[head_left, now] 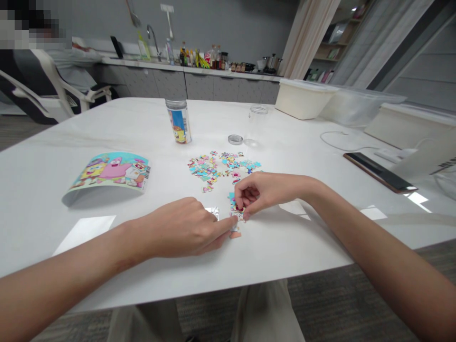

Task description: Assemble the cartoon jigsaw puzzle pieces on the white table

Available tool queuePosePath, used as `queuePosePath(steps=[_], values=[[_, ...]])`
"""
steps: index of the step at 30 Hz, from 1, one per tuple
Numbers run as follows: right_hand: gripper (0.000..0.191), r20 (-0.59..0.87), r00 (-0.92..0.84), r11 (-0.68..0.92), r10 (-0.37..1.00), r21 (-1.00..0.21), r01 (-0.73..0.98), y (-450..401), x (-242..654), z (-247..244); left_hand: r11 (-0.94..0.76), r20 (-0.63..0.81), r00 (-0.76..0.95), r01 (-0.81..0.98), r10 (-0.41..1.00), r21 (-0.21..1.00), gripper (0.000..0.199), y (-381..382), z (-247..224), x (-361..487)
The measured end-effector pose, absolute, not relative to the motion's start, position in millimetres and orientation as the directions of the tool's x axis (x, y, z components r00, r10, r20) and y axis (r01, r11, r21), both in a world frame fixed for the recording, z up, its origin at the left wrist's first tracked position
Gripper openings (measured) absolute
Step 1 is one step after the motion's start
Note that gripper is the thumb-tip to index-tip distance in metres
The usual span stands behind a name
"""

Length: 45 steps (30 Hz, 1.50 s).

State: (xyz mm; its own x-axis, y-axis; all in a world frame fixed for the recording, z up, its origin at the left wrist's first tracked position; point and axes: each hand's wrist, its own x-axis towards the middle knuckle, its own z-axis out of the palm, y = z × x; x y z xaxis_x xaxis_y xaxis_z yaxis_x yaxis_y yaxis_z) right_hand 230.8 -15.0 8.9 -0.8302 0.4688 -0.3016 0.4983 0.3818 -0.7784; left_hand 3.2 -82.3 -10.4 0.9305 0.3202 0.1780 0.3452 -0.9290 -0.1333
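Observation:
A small joined strip of puzzle pieces (234, 234) lies on the white table near its front edge. My left hand (192, 228) reaches in from the left, its index fingertip on the strip and its other fingers curled under. From the right, my right hand (258, 192) bends over the strip, thumb and fingers pinched at a piece whose outline is mostly hidden. Behind the hands is a loose pile of colourful puzzle pieces (204, 167). A curved picture sheet (114, 172) with cartoon figures stands at the left.
On the table (149, 280) are a labelled jar (179, 124), an open clear jar (258, 124), a clear lid (235, 139), a dark tablet-like device (379, 172), a cable and storage bins (302, 100). Beyond, a person sits near a chair (53, 85).

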Motion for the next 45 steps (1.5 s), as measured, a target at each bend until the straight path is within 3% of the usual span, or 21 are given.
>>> queuePosePath(steps=[11, 15, 23, 31, 45], values=[[0.030, -0.306, -0.835, 0.348, 0.458, -0.802, 0.485, -15.1, 231.1, 8.6, -0.911, 0.210, 0.904, 0.399, 0.371, -0.105, 0.029, -81.5, -12.0, 3.7], [0.027, -0.277, -0.852, 0.378, 0.445, -0.804, 0.459, -13.4, 231.3, 9.2, -0.866, 0.251, 0.852, 0.492, 0.459, -0.086, 0.028, -81.8, -13.4, 5.7], [0.019, -0.191, -0.845, 0.469, 0.500, -0.760, 0.449, -9.9, 234.7, 13.6, -0.780, 0.186, 0.759, 0.617, 0.624, 0.101, 0.022, -82.2, -17.1, 11.7], [0.021, -0.232, -0.840, 0.483, 0.490, -0.730, 0.483, -8.4, 236.0, 13.0, -0.767, 0.189, 0.744, 0.631, 0.640, 0.115, 0.023, -83.0, -18.0, 13.5], [0.024, -0.261, -0.838, 0.461, 0.480, -0.737, 0.494, -7.6, 235.0, 12.2, -0.849, 0.329, 0.799, 0.528, 0.503, 0.014, 0.030, -82.8, -21.2, 9.9]])
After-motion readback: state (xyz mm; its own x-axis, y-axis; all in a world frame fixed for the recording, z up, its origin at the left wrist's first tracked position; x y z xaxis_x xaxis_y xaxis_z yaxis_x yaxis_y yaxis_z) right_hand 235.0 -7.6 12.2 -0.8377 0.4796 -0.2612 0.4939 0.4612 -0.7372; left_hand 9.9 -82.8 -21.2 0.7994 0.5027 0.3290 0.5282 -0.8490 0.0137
